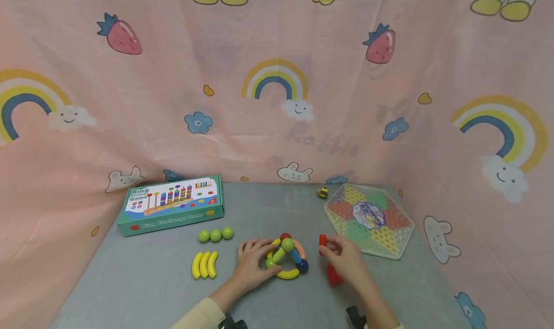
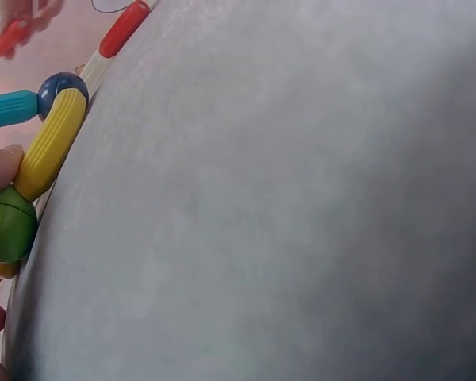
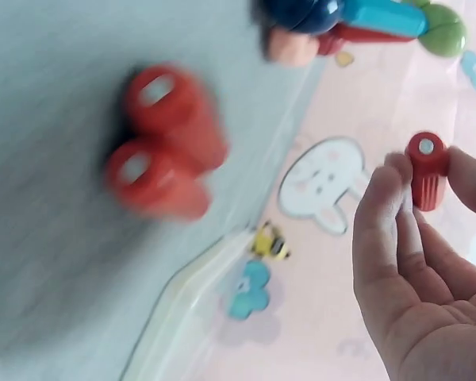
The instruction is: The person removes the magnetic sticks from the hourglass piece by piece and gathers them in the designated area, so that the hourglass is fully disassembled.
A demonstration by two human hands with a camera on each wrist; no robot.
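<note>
A ball-and-stick magnetic model [image 1: 288, 274] rests on the grey table, with curved yellow and pink rods round its base. Sloping light green and blue rods rise to a green ball [image 1: 287, 245] on top. My left hand [image 1: 251, 266] grips the model's left side, its thumb by a lower green ball [image 2: 8, 226]. To the right, my right hand [image 1: 348, 261] pinches a short red magnetic rod [image 3: 428, 171] between thumb and fingertips, raised above the table. A pale magnet disc shows in the rod's end. Two more red rods [image 3: 174, 119] lie below that hand.
Left of the model are three green balls [image 1: 216, 235] and several curved yellow rods [image 1: 205, 265]. A green Ring Challenge Game box [image 1: 173, 218] lies at back left. At back right are a clear-lidded hexagonal game board [image 1: 402, 245] and a small bee figure [image 1: 322, 192]. A pink printed cloth [image 1: 277, 141] hangs behind.
</note>
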